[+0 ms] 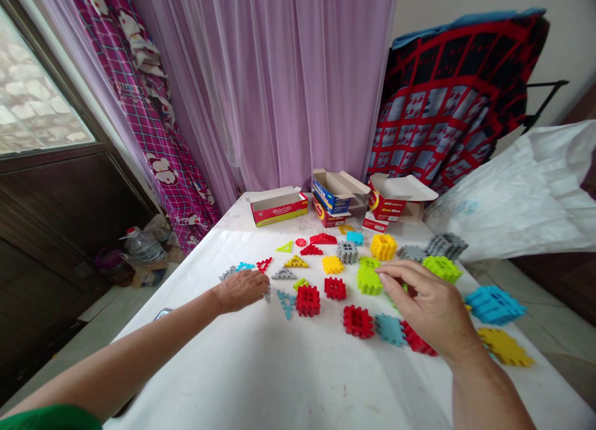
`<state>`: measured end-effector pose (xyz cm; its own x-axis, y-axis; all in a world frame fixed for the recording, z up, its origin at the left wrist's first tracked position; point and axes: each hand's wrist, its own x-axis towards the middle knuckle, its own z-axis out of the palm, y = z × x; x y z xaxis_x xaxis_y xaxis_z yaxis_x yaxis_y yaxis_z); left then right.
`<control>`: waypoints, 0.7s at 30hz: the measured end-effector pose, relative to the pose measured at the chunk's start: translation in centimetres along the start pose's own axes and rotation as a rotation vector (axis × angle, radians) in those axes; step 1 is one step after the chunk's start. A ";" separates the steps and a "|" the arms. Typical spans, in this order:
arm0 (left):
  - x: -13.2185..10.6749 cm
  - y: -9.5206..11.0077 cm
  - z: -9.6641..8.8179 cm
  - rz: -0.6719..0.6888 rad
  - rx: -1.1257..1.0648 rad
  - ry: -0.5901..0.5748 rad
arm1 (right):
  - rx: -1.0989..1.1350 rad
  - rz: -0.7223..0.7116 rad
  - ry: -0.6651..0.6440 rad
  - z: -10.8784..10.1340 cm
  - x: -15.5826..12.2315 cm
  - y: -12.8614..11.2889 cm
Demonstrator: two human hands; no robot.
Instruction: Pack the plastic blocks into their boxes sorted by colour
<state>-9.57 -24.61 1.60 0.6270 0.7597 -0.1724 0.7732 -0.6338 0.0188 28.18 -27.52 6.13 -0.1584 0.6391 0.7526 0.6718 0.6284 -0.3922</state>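
Observation:
My left hand is over the left part of the table, fingers bent and together. A grey-blue plastic building piece shows at its fingertips, mostly hidden. Just right of it lie a grey-blue triangular piece and a red stack of interlocking square blocks. My right hand is above the right side, thumb and forefinger brought together beside a lime-green block stack. Whether anything is in that pinch I cannot make out. Below this hand are a light-blue block and red blocks, partly covered.
Opened cardboard boxes, one red and yellow, one blue, one red, stand along the back. Yellow, grey and bright-blue blocks are spread over the white table. A white plastic bag hangs over the right edge.

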 end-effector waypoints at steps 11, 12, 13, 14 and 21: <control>2.3 1.7 1.4 -0.272 -0.107 0.154 | -0.028 0.002 -0.122 1.5 -0.6 0.0; 2.0 1.7 1.7 -0.287 -0.121 0.163 | -0.027 0.004 -0.128 1.5 -0.7 0.0; 1.6 1.8 2.0 -0.301 -0.134 0.172 | -0.028 0.010 -0.133 1.5 -0.7 0.1; 1.0 1.8 2.3 -0.313 -0.147 0.182 | -0.029 0.014 -0.135 1.6 -0.7 0.1; -0.5 2.9 4.4 -0.308 -0.260 0.228 | -0.031 0.001 -0.211 2.6 -1.2 -1.2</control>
<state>-8.02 -27.49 -2.57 0.3463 0.9381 0.0115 0.9068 -0.3378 0.2523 25.71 -27.85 4.35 -0.3041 0.7204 0.6233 0.6931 0.6162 -0.3740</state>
